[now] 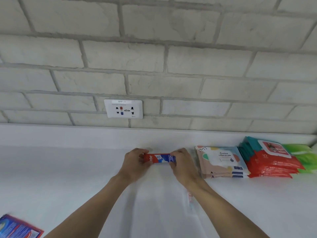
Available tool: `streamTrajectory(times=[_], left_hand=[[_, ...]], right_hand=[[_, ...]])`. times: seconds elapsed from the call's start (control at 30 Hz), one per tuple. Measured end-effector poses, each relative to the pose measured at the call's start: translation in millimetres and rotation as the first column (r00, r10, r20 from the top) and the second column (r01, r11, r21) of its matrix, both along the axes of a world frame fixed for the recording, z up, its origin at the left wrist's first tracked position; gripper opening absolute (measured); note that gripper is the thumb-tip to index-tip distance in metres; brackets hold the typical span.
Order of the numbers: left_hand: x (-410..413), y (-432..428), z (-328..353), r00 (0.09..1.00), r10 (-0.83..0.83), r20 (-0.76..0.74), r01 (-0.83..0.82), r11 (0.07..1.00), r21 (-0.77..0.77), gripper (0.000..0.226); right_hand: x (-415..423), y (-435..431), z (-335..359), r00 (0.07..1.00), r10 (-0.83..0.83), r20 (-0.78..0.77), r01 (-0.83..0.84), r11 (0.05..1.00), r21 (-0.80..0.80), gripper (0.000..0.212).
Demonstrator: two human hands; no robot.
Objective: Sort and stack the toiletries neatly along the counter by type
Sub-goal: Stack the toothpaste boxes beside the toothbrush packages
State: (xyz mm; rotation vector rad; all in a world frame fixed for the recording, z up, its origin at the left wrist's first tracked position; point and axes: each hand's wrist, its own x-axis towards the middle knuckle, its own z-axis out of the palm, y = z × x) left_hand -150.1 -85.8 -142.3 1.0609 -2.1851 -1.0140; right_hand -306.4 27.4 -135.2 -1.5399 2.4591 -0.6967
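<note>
A red and blue toothpaste box [159,158] lies sideways near the back of the white counter [68,169]. My left hand [135,162] grips its left end and my right hand [183,162] grips its right end. Just right of my right hand sit stacked wet-wipe packs: a pastel patterned stack [221,162], then a red and teal stack [271,157], then green packs [303,157] at the frame's right edge. Whether the box rests on the counter or is lifted slightly I cannot tell.
A blue and red carton [18,227] lies at the counter's near left corner. A power socket [123,109] is set in the grey brick wall above the counter's raised back ledge. A faint clear wrapper [190,198] lies beside my right forearm.
</note>
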Motion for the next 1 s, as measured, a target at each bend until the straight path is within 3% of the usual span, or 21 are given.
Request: streamTrajectory(times=[0.2,0.33,0.73,0.83,1.0], left_hand=[[-8,-9,-8,0.983,-0.1,0.154,0.136,0.959,-0.247,0.023],[-10,-11,-12,0.987,-0.07,0.147,0.115,0.937,-0.329,0.023],[-13,-3,-17,0.998,0.013,0.068,0.008,0.953,-0.304,0.021],[-14,-1,-19,0.997,0.04,0.064,-0.02,0.957,-0.289,0.021],[-16,2,-21,0.995,0.087,0.045,-0.072,0.959,-0.273,0.02]], right_hand=[[-7,-6,-4,0.988,-0.047,-0.144,0.05,0.999,0.011,0.028],[-8,-6,-3,0.983,-0.054,-0.176,0.055,0.999,-0.001,0.029],[-1,-6,-10,0.951,-0.168,-0.259,0.154,0.985,-0.074,0.024],[3,-5,-11,0.948,-0.225,-0.226,0.212,0.974,-0.078,0.025],[1,-5,-11,0.964,-0.184,-0.19,0.176,0.983,-0.06,0.026]])
